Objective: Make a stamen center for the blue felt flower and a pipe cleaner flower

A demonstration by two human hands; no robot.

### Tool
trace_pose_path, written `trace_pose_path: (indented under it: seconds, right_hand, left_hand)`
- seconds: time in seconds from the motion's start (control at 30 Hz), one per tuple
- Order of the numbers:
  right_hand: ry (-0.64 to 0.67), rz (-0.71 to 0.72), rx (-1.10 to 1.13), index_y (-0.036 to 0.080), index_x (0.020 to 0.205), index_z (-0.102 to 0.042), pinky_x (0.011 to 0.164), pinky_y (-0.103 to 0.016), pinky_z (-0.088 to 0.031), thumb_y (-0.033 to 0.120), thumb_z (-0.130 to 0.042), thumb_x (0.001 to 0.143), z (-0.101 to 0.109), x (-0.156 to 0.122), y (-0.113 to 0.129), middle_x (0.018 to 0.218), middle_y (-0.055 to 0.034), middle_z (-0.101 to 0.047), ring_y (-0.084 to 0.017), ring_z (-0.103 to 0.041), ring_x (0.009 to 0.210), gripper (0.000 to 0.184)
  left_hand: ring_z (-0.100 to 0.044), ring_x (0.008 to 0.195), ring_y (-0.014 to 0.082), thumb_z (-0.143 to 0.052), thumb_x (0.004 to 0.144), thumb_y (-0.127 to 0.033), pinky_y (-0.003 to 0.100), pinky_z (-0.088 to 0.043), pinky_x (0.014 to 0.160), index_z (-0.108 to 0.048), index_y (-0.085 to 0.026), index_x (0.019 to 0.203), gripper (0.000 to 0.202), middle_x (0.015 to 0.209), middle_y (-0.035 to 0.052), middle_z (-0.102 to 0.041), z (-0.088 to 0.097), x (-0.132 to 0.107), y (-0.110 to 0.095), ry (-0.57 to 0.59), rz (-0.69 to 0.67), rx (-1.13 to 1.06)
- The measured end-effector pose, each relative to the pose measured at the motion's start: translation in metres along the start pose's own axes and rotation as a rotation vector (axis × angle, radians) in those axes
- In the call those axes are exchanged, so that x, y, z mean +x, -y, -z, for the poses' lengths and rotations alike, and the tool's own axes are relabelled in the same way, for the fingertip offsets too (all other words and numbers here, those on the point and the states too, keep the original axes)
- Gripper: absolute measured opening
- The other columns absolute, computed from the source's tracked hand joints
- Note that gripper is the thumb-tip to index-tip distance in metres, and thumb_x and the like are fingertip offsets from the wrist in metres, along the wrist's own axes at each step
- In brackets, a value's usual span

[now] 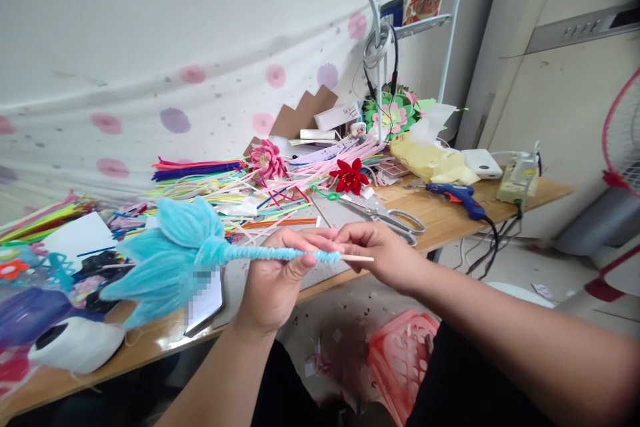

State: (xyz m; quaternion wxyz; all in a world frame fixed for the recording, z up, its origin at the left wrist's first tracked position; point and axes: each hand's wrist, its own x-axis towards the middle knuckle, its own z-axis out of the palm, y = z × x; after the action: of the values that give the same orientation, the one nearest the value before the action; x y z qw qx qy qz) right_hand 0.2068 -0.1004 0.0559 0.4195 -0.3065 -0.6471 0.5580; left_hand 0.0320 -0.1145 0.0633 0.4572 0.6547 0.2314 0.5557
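A light-blue pipe-cleaner flower point(173, 257) lies sideways in the air above the table's front edge, its petals to the left. Fuzzy blue pipe cleaner point(265, 253) is wound around its stem. A bare tip of the wooden stick point(363, 259) sticks out at the right end. My left hand point(280, 273) is closed around the wrapped stem, thumb on the near side. Close beside it, my right hand point(367, 247) pinches at the stem's right end, where the winding stops; the fingertips are partly hidden.
Piles of coloured pipe cleaners point(200, 170), a pink flower point(267, 160) and a red flower point(350, 177) cover the table. Scissors point(400, 220) and a blue glue gun point(457, 197) lie to the right. A phone point(207, 303) and white thread cone point(77, 345) are left; a pink basket point(405, 360) stands below.
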Motion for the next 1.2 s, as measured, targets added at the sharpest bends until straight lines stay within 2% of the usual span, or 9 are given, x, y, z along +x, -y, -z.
trace_pose_path:
  seconds: [0.13,0.27,0.33,0.47,0.53,0.7,0.87,1.0,1.2]
  right_hand:
    - [0.104,-0.079,0.076,0.015,0.062,-0.051,0.046,-0.021,-0.026,0.039,-0.055,0.080,-0.016,-0.011,-0.005,0.047,0.0050,-0.046,-0.006,-0.031,0.043,0.030]
    - [0.085,-0.118,-0.006,0.015,0.069,-0.056,0.045,-0.020,-0.027,0.036,-0.051,0.083,-0.019,-0.023,0.005,0.049,0.0048,-0.047,-0.006,-0.032,0.044,0.026]
    - [0.034,-0.023,-0.178,0.015,0.071,-0.058,0.046,-0.021,-0.029,0.032,-0.050,0.085,-0.016,-0.025,0.012,0.050,0.0038,-0.048,-0.007,-0.036,0.046,0.024]
    - [-0.170,0.361,-0.598,0.016,0.074,-0.063,0.057,-0.022,-0.037,0.020,-0.054,0.083,-0.005,-0.021,0.021,0.066,-0.0015,-0.062,-0.010,-0.051,0.059,0.013]
    - [-0.219,0.390,-0.626,0.016,0.075,-0.064,0.058,-0.022,-0.038,0.018,-0.055,0.082,0.001,-0.016,0.021,0.068,-0.0015,-0.064,-0.010,-0.053,0.060,0.011]
    - [-0.128,0.202,-0.399,0.015,0.071,-0.063,0.054,-0.021,-0.035,0.026,-0.059,0.079,0.009,-0.006,0.015,0.060,0.0016,-0.057,-0.009,-0.046,0.056,0.014]
    - [-0.185,0.103,-0.153,0.015,0.067,-0.059,0.051,-0.021,-0.030,0.034,-0.062,0.074,0.006,-0.001,0.008,0.055,0.0048,-0.046,-0.008,-0.038,0.053,0.021]
    - [-0.164,0.001,0.132,0.015,0.059,-0.052,0.046,-0.021,-0.023,0.041,-0.068,0.067,-0.008,0.000,0.001,0.048,0.0076,-0.038,-0.006,-0.030,0.046,0.031]
    - [-0.049,-0.174,0.355,0.013,0.071,-0.059,0.040,-0.021,-0.014,0.041,-0.063,0.073,-0.029,-0.008,-0.013,0.042,0.0069,-0.044,-0.005,-0.026,0.038,0.029]
  left_hand:
    - [-0.063,0.101,0.0249,-0.062,0.080,-0.021,0.049,-0.039,0.097,-0.059,-0.020,0.080,0.004,0.089,0.0047,-0.073,0.004,0.000,-0.002,-0.031,-0.023,0.143]
    - [-0.065,0.097,0.0236,-0.063,0.080,-0.020,0.048,-0.042,0.097,-0.058,-0.022,0.080,0.005,0.086,0.0027,-0.074,0.017,0.001,-0.006,-0.081,-0.082,0.265]
    - [-0.065,0.098,0.0240,-0.064,0.078,-0.020,0.046,-0.045,0.094,-0.059,-0.022,0.080,0.006,0.085,0.0026,-0.074,0.021,0.001,-0.006,-0.110,-0.100,0.314]
    - [-0.065,0.095,0.0238,-0.065,0.077,-0.020,0.045,-0.046,0.093,-0.060,-0.021,0.079,0.005,0.083,0.0037,-0.073,0.021,0.000,-0.007,-0.091,-0.050,0.311]
    - [-0.067,0.089,0.0226,-0.064,0.078,-0.019,0.045,-0.045,0.092,-0.060,-0.021,0.079,0.005,0.081,0.0039,-0.073,0.018,0.000,-0.009,-0.037,0.001,0.244]
    - [-0.066,0.084,0.0221,-0.062,0.080,-0.024,0.044,-0.044,0.088,-0.059,-0.019,0.077,0.007,0.080,0.0049,-0.072,0.012,0.004,-0.013,0.089,0.178,0.009]
    - [-0.059,0.102,0.0235,-0.065,0.078,-0.027,0.040,-0.041,0.089,-0.059,-0.019,0.074,0.010,0.093,0.0047,-0.070,0.003,0.006,-0.005,-0.026,0.188,-0.058]
    - [-0.058,0.106,0.0242,-0.063,0.080,-0.029,0.045,-0.039,0.094,-0.057,-0.020,0.073,0.013,0.088,0.0032,-0.071,-0.005,0.006,0.002,-0.092,0.151,-0.159]
    - [-0.065,0.095,0.0213,-0.059,0.083,-0.025,0.044,-0.038,0.096,-0.053,-0.022,0.079,0.008,0.086,0.0017,-0.073,0.005,0.004,0.006,-0.127,0.047,0.099]
